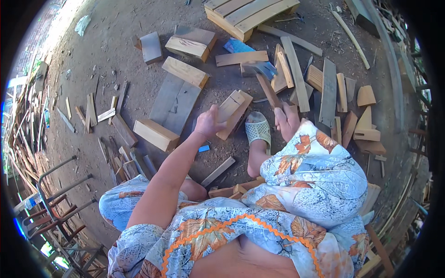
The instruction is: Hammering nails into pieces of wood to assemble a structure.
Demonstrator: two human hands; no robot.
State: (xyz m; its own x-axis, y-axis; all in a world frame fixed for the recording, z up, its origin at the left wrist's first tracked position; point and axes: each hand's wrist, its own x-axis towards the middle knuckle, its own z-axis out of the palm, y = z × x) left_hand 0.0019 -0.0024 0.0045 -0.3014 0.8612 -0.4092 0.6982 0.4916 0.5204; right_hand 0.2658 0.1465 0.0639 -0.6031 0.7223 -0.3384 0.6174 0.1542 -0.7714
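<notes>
My left hand (210, 121) grips the near left end of a short pale wooden piece (230, 105), which rests on another short block (242, 116) at the middle of the view. My right hand (286, 121) is closed on the wooden handle (268, 89) of a tool, perhaps a hatchet, whose metal head (257, 68) is blurred and raised above and to the right of the pieces. My bare foot in a pale green perforated sandal (257, 129) is between my hands, just right of the blocks. A small blue item (204, 148) lies below my left hand.
Large planks (169, 104) and blocks (185, 44) lie on the dirt ground ahead. A slatted pallet (250, 14) is at the top. Loose boards (327, 90) cover the right side. Scrap-wood piles (28, 134) and a metal frame (55, 204) line the left.
</notes>
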